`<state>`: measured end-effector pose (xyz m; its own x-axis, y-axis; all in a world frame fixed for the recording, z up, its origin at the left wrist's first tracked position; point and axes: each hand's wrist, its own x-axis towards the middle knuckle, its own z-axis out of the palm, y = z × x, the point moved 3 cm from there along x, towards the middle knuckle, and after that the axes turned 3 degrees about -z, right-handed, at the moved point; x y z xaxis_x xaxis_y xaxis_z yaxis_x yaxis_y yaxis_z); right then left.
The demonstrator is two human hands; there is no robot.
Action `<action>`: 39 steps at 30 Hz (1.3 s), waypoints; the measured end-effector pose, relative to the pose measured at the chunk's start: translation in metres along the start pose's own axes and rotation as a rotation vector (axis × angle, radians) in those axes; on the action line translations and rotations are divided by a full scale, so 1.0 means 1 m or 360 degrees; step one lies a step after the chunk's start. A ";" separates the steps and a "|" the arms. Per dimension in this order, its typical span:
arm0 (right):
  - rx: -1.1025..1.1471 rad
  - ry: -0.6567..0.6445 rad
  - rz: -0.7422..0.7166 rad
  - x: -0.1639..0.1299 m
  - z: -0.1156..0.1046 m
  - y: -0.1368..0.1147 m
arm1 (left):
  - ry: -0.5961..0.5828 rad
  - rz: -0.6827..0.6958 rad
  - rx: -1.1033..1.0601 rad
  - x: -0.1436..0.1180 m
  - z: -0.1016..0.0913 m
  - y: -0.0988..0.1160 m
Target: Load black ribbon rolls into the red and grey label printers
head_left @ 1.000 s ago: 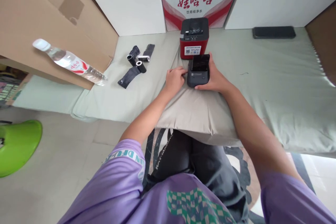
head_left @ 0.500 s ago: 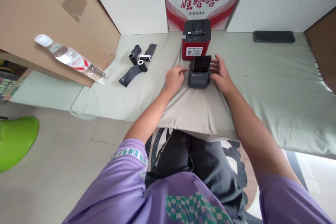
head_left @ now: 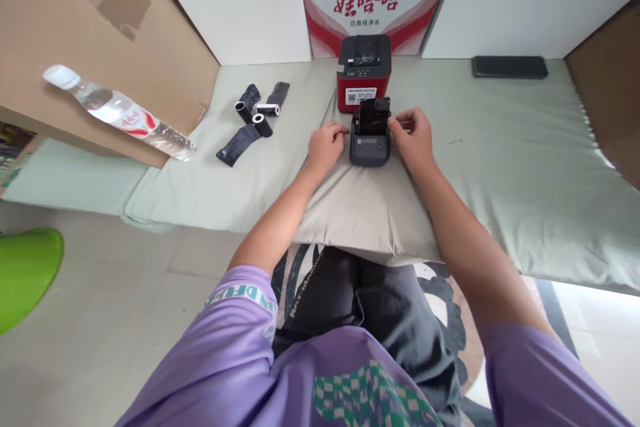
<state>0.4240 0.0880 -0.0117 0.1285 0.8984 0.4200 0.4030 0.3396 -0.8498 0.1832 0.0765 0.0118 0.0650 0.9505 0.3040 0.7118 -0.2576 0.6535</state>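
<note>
Currently both hands flank the small grey printer [head_left: 369,144]: left hand [head_left: 324,147] fingers curled together at its left edge, right hand [head_left: 413,138] fingers pinching the raised lid [head_left: 373,115].

Green mattress [head_left: 500,147] bears pillow [head_left: 365,213], 2 printers [head_left: 363,72], rolls [head_left: 255,117], phone [head_left: 509,67].

Bright, even daylight with soft shadows, a blown-out patch on the floor right of the pillow [head_left: 370,213], and wide-angle bending at the edges.
</note>
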 end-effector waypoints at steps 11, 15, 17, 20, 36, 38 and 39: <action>-0.0094 -0.0039 -0.0095 0.003 0.003 -0.009 | 0.0020 0.0016 -0.0027 0.001 0.001 -0.003; -0.0062 -0.0182 -0.0027 0.004 0.004 -0.005 | 0.0026 0.0019 -0.0047 0.001 0.003 -0.004; -0.0071 -0.0209 -0.0018 0.003 0.005 -0.005 | 0.0032 0.0017 -0.0045 0.001 0.003 -0.004; -0.0067 -0.0227 -0.0021 0.002 0.006 -0.007 | 0.0022 0.0023 -0.0043 0.001 0.002 -0.002; -0.0348 -0.0327 -0.0169 0.032 -0.010 -0.022 | -0.0336 0.0400 -0.0246 -0.013 -0.005 0.026; -0.0505 -0.0444 -0.0168 0.048 -0.002 -0.023 | -0.0323 0.0466 -0.0249 -0.012 -0.003 0.024; -0.0578 -0.0517 -0.0151 0.055 0.003 -0.022 | -0.0311 0.0489 -0.0247 -0.012 -0.002 0.023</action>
<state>0.4193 0.1310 0.0294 -0.1895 0.9283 0.3199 0.6966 0.3567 -0.6225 0.1972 0.0590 0.0251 0.4010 0.8364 0.3736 0.5255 -0.5441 0.6541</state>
